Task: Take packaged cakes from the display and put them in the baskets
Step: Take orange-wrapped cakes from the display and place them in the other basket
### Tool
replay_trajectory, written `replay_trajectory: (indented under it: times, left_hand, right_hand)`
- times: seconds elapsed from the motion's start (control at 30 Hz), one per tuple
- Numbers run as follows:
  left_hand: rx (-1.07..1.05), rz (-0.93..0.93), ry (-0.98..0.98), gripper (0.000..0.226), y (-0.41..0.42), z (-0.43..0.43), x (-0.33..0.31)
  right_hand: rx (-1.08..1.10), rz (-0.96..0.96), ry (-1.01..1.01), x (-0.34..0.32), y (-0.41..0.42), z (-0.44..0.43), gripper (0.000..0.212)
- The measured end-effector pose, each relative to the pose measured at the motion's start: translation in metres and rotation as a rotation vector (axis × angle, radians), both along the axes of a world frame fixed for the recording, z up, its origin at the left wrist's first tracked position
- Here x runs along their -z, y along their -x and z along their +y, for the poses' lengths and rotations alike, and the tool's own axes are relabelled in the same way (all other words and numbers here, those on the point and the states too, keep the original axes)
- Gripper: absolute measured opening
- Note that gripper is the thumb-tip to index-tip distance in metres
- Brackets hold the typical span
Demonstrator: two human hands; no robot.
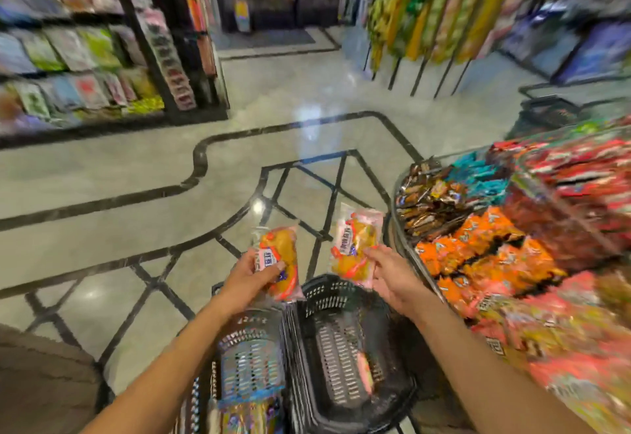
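My left hand (251,278) grips a packaged cake (281,256) in clear wrap with orange and pink print, held above the left black basket (251,355). My right hand (392,271) pinches a second packaged cake (355,246) of the same kind over the far rim of the right black basket (345,345). One pink-wrapped packet (365,372) lies on the right basket's floor. Some packets (246,413) lie at the near end of the left basket. The display (505,249) of packaged snacks is at my right.
Two baskets stand side by side on the tiled floor (136,215) below my arms. Shelves of packets (78,58) line the far left. Hanging goods on a rack (426,13) are far right, and another dark basket (546,112) sits beyond the display.
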State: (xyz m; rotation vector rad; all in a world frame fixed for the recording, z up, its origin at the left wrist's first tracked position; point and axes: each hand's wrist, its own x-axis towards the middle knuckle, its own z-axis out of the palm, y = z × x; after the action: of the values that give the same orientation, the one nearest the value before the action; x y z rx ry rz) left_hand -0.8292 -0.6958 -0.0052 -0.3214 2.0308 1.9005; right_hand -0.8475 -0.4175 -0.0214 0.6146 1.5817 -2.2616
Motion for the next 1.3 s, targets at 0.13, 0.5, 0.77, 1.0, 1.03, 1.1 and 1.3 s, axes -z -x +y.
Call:
replay_trajectory:
  times: [0.13, 0.5, 0.77, 1.0, 1.03, 1.1, 1.3]
  left_hand:
    - [0.14, 0.074, -0.095, 0.04, 0.01, -0.01, -0.05]
    - [0.53, 0.17, -0.175, 0.035, -0.037, 0.072, -0.103]
    - [0.82, 0.177, -0.191, 0.029, -0.139, 0.199, -0.113]
    - [1.086, 0.196, -0.202, 0.049, -0.269, 0.313, -0.116]
    - [1.124, 0.198, -0.19, 0.046, -0.286, 0.328, -0.114]
    - [1.183, 0.214, -0.169, 0.043, -0.318, 0.354, -0.109]
    - [1.284, 0.184, -0.144, 0.084, -0.378, 0.419, -0.09]
  right_hand:
    - [0.114, 0.12, 0.132, -0.059, -0.035, -0.007, 0.032]
    - [0.388, 0.265, -0.097, -0.127, -0.171, 0.037, 0.053]
    - [0.657, 0.255, -0.212, -0.148, -0.334, 0.115, 0.038]
    - [0.814, 0.191, -0.283, -0.152, -0.504, 0.183, 0.039]
    - [0.828, 0.172, -0.264, -0.149, -0.527, 0.194, 0.042]
    - [0.867, 0.146, -0.246, -0.144, -0.57, 0.213, 0.04]
    - [0.959, 0.043, -0.269, -0.12, -0.659, 0.264, 0.034]
